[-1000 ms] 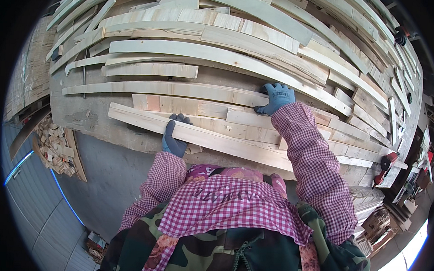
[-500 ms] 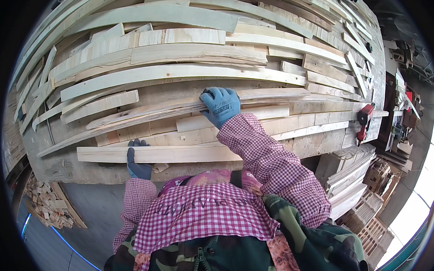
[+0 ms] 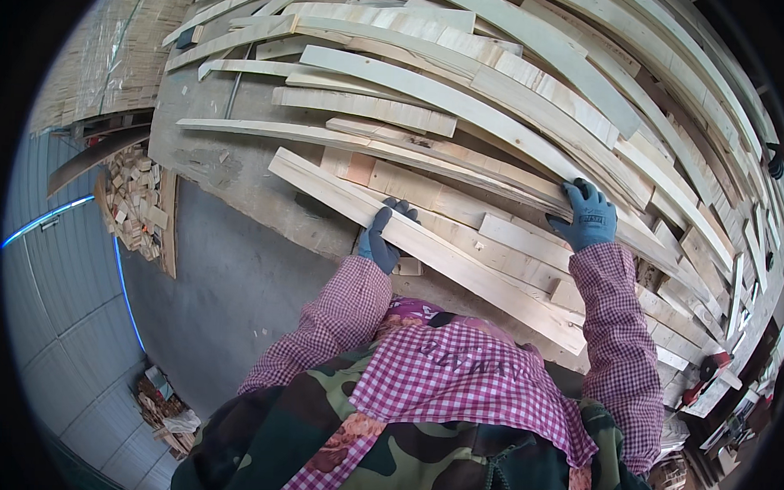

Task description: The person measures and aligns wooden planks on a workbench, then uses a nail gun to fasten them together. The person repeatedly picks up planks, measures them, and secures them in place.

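My left hand (image 3: 388, 234), in a dark-palmed blue work glove, is closed around a pale wooden board (image 3: 469, 263) at the table's near edge. Its thumb lies over the board's top and the fingers reach to the far side. Farther right, my right hand (image 3: 590, 216), in a light blue glove, spans some long thin wooden strips (image 3: 464, 164). Its fingertips curl over their far edge while the thumb presses the near side. Behind the strips, a long pale board (image 3: 441, 89) runs alongside. A short light board (image 3: 522, 239) rests between the strips and the held board.
Many boards of mixed lengths lie across the worn table (image 3: 197, 152). A red-and-black power tool (image 3: 710, 370) sits at its right end. Wood offcuts (image 3: 135, 197) fill a wooden bin on the floor at left, with a wrapped stack of wood (image 3: 105, 58) behind it.
My view has swung to the left, so the boards now slant down to the right and more floor shows. Both hands stay on the same wood, the right one gripping nearer the strips' right part.
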A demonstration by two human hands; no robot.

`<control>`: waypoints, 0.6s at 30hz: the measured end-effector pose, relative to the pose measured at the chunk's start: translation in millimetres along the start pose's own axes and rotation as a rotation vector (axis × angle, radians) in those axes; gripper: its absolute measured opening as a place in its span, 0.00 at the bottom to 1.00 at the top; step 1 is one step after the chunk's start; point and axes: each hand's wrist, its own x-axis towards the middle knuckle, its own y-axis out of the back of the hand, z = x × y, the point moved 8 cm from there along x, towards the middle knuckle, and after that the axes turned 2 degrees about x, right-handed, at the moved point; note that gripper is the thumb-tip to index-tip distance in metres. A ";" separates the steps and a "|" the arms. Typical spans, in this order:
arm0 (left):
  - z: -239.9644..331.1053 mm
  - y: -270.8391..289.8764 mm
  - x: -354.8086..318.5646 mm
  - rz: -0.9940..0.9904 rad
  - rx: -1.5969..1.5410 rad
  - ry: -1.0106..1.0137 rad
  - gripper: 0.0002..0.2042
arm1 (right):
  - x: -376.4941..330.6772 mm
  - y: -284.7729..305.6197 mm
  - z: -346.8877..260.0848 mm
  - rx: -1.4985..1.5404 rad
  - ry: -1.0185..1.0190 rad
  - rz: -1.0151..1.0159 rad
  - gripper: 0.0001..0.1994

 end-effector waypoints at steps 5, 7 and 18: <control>-1.2 -4.2 -2.4 -0.015 -0.008 0.015 0.18 | -0.4 -24.8 -4.2 -0.083 0.103 -0.209 0.30; -0.1 -7.0 -4.2 -0.029 -0.011 0.009 0.18 | -7.2 -35.2 -4.4 -0.062 0.124 -0.201 0.30; 1.1 -3.4 0.2 0.026 0.002 -0.010 0.17 | 4.2 -49.4 23.7 0.445 -0.084 -0.383 0.25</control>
